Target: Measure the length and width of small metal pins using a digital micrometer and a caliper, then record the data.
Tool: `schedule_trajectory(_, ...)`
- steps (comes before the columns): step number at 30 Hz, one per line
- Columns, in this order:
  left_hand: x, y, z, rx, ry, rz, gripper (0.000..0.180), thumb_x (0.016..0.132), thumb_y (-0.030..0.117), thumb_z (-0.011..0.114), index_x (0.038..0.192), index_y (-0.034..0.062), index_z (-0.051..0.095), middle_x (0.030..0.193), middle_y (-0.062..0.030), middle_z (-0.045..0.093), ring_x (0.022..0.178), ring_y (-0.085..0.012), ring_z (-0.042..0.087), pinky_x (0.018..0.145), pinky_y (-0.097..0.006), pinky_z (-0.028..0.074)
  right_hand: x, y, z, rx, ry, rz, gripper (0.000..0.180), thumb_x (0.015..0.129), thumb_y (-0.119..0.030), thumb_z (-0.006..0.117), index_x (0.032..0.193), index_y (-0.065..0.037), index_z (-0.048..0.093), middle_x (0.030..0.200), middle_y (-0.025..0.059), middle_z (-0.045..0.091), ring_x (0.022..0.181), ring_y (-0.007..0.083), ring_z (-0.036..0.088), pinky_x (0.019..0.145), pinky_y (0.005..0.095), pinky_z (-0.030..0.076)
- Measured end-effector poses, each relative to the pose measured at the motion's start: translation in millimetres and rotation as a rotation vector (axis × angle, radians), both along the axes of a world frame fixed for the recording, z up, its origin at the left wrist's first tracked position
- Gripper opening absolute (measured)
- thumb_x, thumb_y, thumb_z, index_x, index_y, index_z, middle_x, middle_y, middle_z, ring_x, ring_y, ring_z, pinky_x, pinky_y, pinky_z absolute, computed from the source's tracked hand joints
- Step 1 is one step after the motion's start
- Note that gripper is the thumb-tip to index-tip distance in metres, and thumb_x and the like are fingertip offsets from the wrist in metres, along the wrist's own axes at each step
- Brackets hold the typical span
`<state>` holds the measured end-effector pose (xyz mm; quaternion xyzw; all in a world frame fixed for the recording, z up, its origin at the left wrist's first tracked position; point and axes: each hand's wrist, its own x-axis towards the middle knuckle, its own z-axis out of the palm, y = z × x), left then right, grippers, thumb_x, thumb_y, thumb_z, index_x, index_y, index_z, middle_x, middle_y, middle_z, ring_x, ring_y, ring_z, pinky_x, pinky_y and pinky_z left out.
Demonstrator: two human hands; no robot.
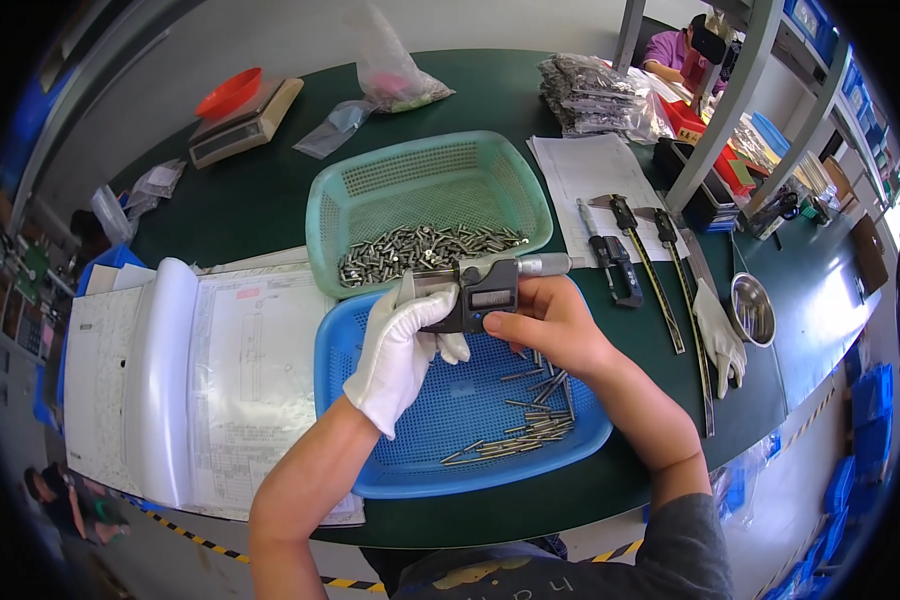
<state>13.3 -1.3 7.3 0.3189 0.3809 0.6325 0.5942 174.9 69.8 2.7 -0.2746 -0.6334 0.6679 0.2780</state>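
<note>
Over the blue basket point(370, 480) I hold a dark digital micrometer point(493, 290) with a small display and a silver thimble on its right. My left hand point(395, 345), in a white glove, closes round the left part of its frame; whether a pin is also pinched there I cannot tell. Bare, my right hand point(560, 325) grips the right side, thumb by the buttons below the display. Long thin metal pins point(530, 430) lie loose in the blue basket. Just beyond, a green basket point(430, 150) contains a heap of short metal pins point(410, 250).
Left lies an open binder of drawings point(255, 370). On the right are another micrometer point(610, 255), two calipers point(650, 270) point(675, 270), a white glove point(718, 335) and a steel bowl point(752, 310). A scale point(245, 125) and bagged parts point(590, 95) stand farther back. A shelf post point(725, 110) rises at right; a person point(670, 50) sits beyond.
</note>
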Motion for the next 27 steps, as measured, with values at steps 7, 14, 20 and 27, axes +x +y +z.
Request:
schedule_trajectory(7,2.4,-0.4,0.8,-0.001,-0.005,-0.028,0.028,0.079,0.015,0.054,0.097,-0.0067,0.051,0.072,-0.0118,0.056,0.050,-0.0168,0.054,0.046,-0.024,0.042,0.6,-3.6,4.9,0.015,0.052,-0.010,0.019,0.072,-0.009,0.065,0.085,0.003,0.059,0.069,-0.0025,0.055,0.057,0.0001,0.045,0.050,0.0147,0.036)
schedule_trajectory(14,-0.9,0.1,4.9,0.023,-0.040,0.043,0.029,0.079,0.016,0.052,0.095,-0.0081,0.051,0.068,-0.0124,0.056,0.049,-0.0172,0.053,0.045,-0.025,0.041,7.2,13.6,-3.4,-0.055,0.268,-0.346,0.026,0.083,-0.030,0.053,0.079,-0.004,0.053,0.063,0.0018,0.051,0.050,0.0093,0.047,0.048,0.0199,0.039)
schedule_trajectory(20,-8.0,1.6,-1.2,-0.041,-0.111,0.109,0.023,0.078,0.016,0.051,0.087,-0.0054,0.052,0.063,-0.0117,0.055,0.046,-0.0167,0.051,0.042,-0.025,0.039,1.3,13.2,-4.2,0.155,0.481,-0.264,0.016,0.071,0.002,0.059,0.085,-0.002,0.055,0.093,0.0064,0.052,0.092,0.0127,0.049,0.081,0.0242,0.038)
schedule_trajectory(27,-9.7,4.0,-7.2,-0.121,-0.071,0.115,0.022,0.077,0.016,0.050,0.088,-0.0028,0.050,0.066,-0.0102,0.054,0.042,-0.0145,0.049,0.039,-0.023,0.036,9.4,15.2,-5.8,0.512,0.532,-0.363,0.015,0.069,0.003,0.057,0.083,-0.002,0.052,0.087,0.0077,0.052,0.079,0.0144,0.050,0.078,0.0276,0.039)
